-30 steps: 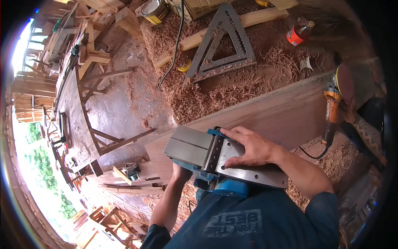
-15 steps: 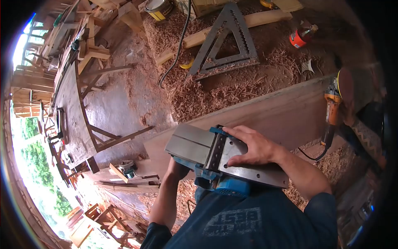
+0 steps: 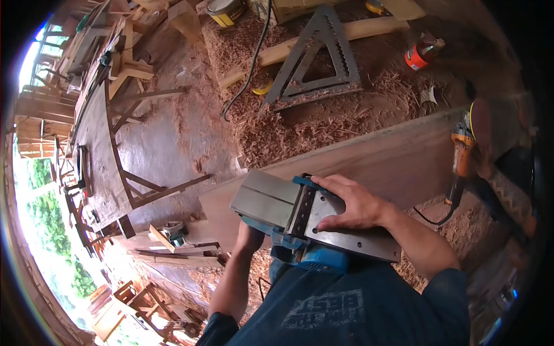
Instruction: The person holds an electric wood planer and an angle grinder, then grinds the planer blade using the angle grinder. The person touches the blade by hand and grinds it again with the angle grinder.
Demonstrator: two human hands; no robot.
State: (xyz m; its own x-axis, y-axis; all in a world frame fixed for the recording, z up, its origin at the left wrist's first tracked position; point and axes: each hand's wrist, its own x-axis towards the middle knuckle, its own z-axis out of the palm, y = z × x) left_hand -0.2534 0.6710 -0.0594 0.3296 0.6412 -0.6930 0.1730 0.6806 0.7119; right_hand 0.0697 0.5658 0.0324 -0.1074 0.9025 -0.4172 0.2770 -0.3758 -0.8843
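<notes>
An electric planer with a blue body lies sole up against my torso. Its grey metal sole plates and the dark slot of the cutter drum between them face me. My left hand supports it from below at the left end, its fingers hidden under the body. Across the rear sole plate rests my right hand, fingertips at the far edge near the drum and thumb on the metal. Beyond the planer lies a broad wooden board with a smooth reddish face.
Wood shavings cover the bench top around a metal triangle square and a wooden strip. A red-labelled bottle, an orange angle grinder, a can and a black cord lie about.
The view has shifted very slightly. Both hands keep the same hold on the planer, with no clear movement.
</notes>
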